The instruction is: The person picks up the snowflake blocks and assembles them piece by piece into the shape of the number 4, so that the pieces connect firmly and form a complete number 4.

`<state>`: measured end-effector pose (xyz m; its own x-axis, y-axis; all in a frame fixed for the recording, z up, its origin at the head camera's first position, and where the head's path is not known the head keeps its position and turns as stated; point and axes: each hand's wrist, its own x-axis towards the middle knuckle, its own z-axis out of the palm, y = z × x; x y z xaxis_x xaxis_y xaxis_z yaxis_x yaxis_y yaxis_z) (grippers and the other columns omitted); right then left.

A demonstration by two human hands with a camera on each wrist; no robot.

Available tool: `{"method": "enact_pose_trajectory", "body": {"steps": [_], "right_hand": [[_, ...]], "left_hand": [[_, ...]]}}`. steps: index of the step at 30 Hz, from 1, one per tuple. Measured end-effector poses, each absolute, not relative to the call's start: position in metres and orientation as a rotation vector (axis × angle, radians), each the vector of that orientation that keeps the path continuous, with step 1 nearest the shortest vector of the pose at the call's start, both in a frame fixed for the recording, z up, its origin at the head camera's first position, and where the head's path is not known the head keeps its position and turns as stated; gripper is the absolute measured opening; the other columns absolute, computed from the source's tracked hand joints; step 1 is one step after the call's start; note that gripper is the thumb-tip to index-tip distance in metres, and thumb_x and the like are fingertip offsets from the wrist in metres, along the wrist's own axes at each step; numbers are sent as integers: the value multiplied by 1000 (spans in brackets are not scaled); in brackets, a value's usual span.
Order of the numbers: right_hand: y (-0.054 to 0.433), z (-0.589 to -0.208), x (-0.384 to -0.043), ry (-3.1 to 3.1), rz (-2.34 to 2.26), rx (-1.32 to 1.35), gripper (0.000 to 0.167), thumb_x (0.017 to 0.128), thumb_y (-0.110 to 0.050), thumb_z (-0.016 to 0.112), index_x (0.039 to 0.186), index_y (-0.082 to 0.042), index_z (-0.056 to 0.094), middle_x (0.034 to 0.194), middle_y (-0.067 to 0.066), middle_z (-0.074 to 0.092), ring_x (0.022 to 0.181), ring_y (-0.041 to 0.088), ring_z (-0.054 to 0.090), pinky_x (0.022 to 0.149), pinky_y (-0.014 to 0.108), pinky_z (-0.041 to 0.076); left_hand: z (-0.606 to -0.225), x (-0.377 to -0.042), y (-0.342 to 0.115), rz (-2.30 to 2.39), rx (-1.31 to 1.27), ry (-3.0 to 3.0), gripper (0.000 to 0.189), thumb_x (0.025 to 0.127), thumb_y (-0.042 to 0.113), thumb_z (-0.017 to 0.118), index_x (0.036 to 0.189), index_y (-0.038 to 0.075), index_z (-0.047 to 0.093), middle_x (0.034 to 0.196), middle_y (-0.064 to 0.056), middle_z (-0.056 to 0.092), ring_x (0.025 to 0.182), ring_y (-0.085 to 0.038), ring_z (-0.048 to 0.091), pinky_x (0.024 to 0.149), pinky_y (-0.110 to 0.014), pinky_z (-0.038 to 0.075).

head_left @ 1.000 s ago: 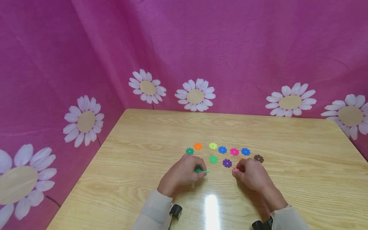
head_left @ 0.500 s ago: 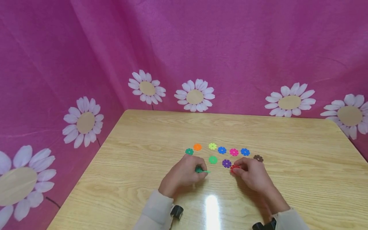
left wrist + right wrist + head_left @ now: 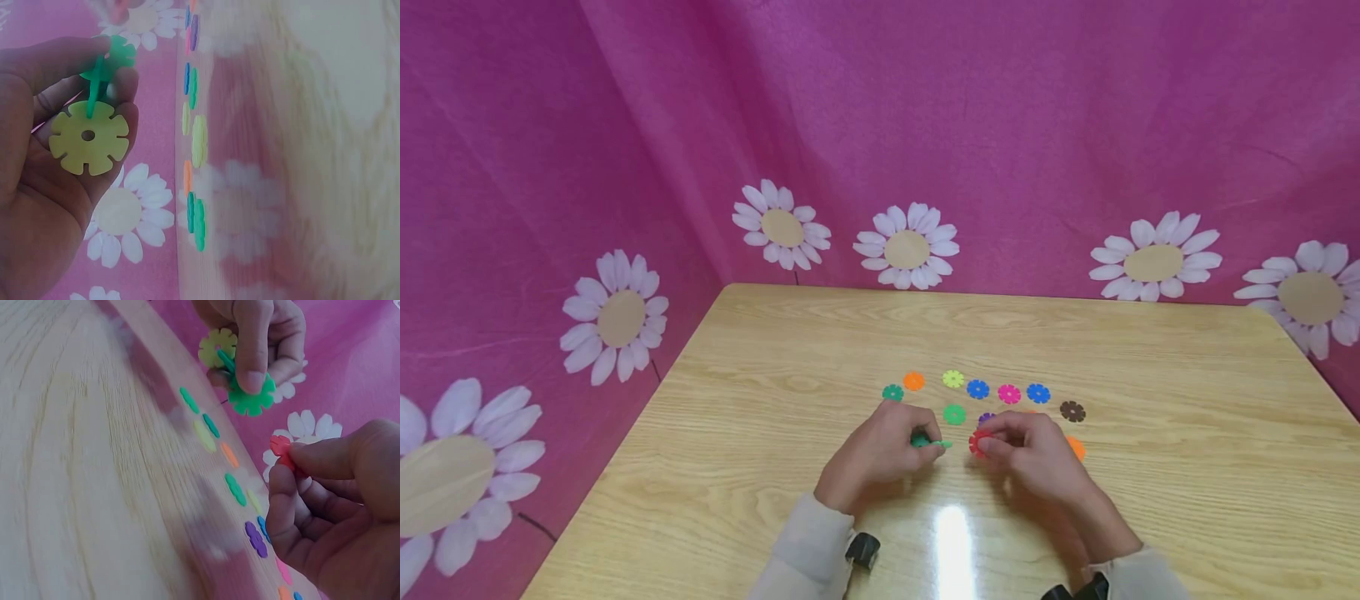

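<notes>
In the head view my left hand pinches a small chain of slotted plastic discs. The left wrist view shows a yellow disc fitted into a green disc seen edge-on. Another green disc sits at the chain's far end, under the thumb in the right wrist view. My right hand pinches a red slotted disc between thumb and fingertips. That disc faces the chain's green end across a short gap. Both hands are above the table, and fingers hide parts of the discs.
Loose discs lie on the wooden table beyond the hands, among them dark green, orange, pink and brown. A purple disc is partly covered by my right hand. Pink flowered cloth hangs behind.
My right hand has moved left with the red disc, closer to my left hand, and the disc's face has turned more into view. An orange disc now shows beside it. The left hand stays put.
</notes>
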<state>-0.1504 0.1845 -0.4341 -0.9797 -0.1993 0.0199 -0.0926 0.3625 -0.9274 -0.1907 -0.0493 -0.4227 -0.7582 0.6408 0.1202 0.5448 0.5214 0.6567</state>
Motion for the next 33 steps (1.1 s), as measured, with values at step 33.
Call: {"method": "enact_pose_trajectory", "body": {"steps": [33], "right_hand": [[176,-436,-151,2293,-1804,-290,18,94,-5,67,105,10,69,91,19,71,83,29,69,70,34,57]], "left_hand": [[-423,-186,-42,1100,1000,2583,14,87,11,77,76,19,71,73,15,61,66,-2,50,64,-19,46]]}}
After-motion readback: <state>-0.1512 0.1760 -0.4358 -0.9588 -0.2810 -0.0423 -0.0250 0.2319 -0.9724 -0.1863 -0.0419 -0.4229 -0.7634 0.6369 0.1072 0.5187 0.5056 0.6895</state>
